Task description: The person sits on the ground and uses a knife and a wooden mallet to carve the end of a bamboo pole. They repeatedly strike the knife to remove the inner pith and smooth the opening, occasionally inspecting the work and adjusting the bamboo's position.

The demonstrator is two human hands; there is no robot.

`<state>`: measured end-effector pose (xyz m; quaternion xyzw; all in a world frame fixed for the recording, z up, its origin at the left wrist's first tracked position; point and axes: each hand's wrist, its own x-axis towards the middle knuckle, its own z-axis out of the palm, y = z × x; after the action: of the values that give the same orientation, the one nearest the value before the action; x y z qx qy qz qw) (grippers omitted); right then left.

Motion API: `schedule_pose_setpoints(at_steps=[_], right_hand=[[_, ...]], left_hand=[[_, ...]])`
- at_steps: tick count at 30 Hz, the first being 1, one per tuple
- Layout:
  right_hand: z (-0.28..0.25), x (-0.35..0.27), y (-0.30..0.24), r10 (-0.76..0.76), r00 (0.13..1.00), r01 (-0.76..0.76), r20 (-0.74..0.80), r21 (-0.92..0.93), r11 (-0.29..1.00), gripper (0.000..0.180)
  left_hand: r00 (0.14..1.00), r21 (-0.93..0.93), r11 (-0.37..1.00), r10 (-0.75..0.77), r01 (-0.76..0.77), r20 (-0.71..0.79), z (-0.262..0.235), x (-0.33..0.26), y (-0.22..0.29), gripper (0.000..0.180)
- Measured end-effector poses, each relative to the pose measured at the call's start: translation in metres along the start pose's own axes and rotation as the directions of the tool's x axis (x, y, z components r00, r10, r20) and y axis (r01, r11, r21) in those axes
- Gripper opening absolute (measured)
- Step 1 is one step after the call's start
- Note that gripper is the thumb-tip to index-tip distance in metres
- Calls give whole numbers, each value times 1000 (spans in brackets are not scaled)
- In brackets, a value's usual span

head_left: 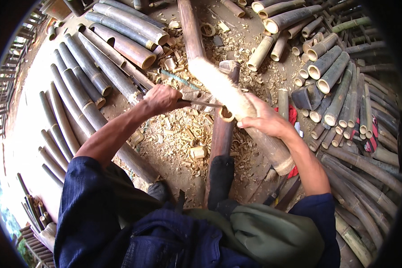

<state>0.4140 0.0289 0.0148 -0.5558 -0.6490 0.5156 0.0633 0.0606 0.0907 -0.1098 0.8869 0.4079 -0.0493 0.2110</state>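
Observation:
My left hand (pixel 162 99) is wrapped round the handle of a thin metal-bladed tool (pixel 202 103), whose exact kind I cannot make out. Its blade points right, toward a long bamboo pole (pixel 201 49) slanting across the middle. Pale and scraped along its central stretch, the pole keeps its brown skin toward the far end. My right hand (pixel 262 115) grips it near the close end, thumb on top. Below the blade tip, the open cut end of another brown bamboo tube (pixel 222 134) shows, with my dark-covered foot (pixel 221 176) against it.
Wood shavings and chips (pixel 178 138) cover the ground. Dark bamboo tubes (pixel 87 67) lie in rows to the left, and stacked cut tubes (pixel 335 71) fill the right. A red cloth (pixel 292 115) and a dark angular container (pixel 307 96) lie right of my right hand.

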Motion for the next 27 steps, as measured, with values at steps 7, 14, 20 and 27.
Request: schedule_pose_setpoints(at_steps=[7, 14, 20, 27], right_hand=[[-3, -56, 0, 100, 960, 61, -262, 543, 837, 94], [3, -92, 31, 228, 912, -33, -341, 492, 870, 79], [22, -114, 37, 146, 895, -82, -422, 164, 983, 82], [14, -126, 34, 156, 908, -146, -388, 56, 988, 90]], left_hand=[[985, -100, 980, 167, -169, -36, 13, -34, 49, 60], [994, -161, 981, -104, 106, 20, -12, 15, 53, 73], [981, -117, 977, -166, 177, 96, -24, 18, 60, 62], [979, -117, 974, -181, 192, 97, -19, 20, 53, 62]])
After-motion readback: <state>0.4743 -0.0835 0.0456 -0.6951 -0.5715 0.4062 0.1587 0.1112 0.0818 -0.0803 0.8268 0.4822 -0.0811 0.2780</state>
